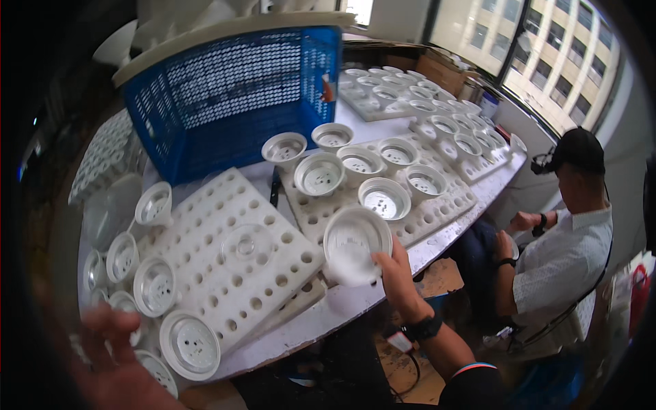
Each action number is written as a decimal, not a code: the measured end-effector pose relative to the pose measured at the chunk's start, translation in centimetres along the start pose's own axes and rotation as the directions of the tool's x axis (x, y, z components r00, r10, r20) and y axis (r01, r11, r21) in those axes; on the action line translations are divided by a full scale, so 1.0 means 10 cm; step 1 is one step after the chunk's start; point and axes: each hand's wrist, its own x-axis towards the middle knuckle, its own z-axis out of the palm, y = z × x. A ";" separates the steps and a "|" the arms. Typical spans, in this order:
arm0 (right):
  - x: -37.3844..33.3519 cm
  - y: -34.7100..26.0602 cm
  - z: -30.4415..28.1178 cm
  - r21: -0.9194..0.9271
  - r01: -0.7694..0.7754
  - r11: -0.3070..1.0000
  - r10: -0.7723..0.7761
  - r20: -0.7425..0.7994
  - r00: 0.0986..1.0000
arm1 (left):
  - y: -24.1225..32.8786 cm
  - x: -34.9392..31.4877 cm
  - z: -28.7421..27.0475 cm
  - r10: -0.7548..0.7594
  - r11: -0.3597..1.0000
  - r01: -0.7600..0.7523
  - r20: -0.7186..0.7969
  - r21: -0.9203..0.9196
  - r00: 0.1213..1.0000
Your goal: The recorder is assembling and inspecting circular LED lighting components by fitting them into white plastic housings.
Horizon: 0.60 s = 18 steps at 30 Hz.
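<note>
My right hand point(396, 277) grips the rim of a white cup-shaped housing point(355, 240), held with its wide mouth facing up above the table's front edge. My left hand point(113, 352), blurred at the lower left, has its fingers apart and nothing visible in them. It is nearest to several similar white housings, one of them a round housing point(190, 344) with small holes in its bottom. Between my hands lies a white foam board point(225, 280) full of round holes. A clear round disc point(247, 244) rests on that board.
More housings stand on a second holed board point(437, 212) and further boards behind. A blue plastic basket point(225, 102) lies on its side at the back. To the right, a person point(567, 253) in a white shirt and dark cap sits close to the table's edge.
</note>
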 end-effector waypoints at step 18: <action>-1.58 0.70 0.02 -0.011 -0.430 0.903 0.395 0.421 0.817 | -0.45 -2.38 -0.13 -0.710 0.279 0.959 0.664 -0.042 0.235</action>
